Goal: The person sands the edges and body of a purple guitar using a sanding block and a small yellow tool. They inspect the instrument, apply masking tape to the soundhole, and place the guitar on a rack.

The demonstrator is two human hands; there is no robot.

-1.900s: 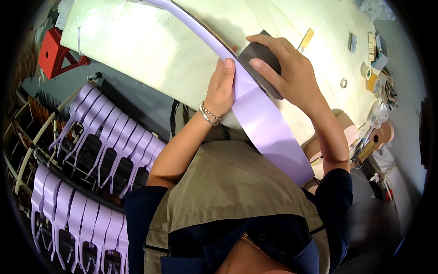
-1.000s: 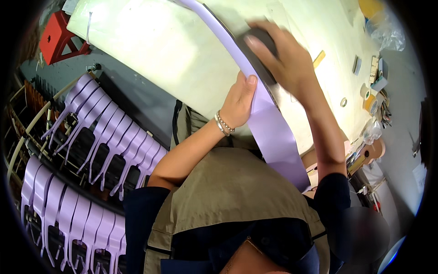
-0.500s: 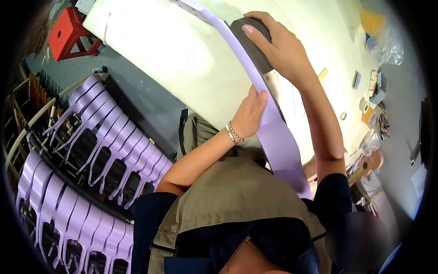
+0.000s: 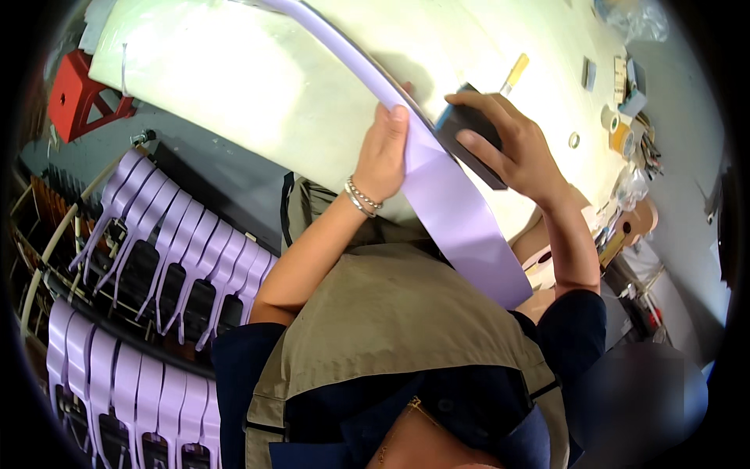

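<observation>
My left hand point(image 4: 381, 152) is closed round the narrow middle of a long, curved lilac panel point(image 4: 461, 215), thumb on top and a fingertip showing past its far edge. The panel widens toward my body and tapers away over the table. In my right hand point(image 4: 525, 152) is a dark rectangular block point(image 4: 467, 119) with a blue strip along one edge, gripped between thumb and fingers. The block sits right by the panel's right edge; whether they touch I cannot tell.
A pale covered table point(image 4: 226, 117) lies under the work. On it are a brush point(image 4: 516, 72), tape rolls point(image 4: 623, 139) and a plastic bag point(image 4: 637, 19). A red stool point(image 4: 74, 98) stands far left. Racks of similar lilac parts point(image 4: 168, 223) are close at my left.
My right hand and the block have come back toward me from farther along the panel. The left hand and panel sit farther left in view, which has itself shifted.
</observation>
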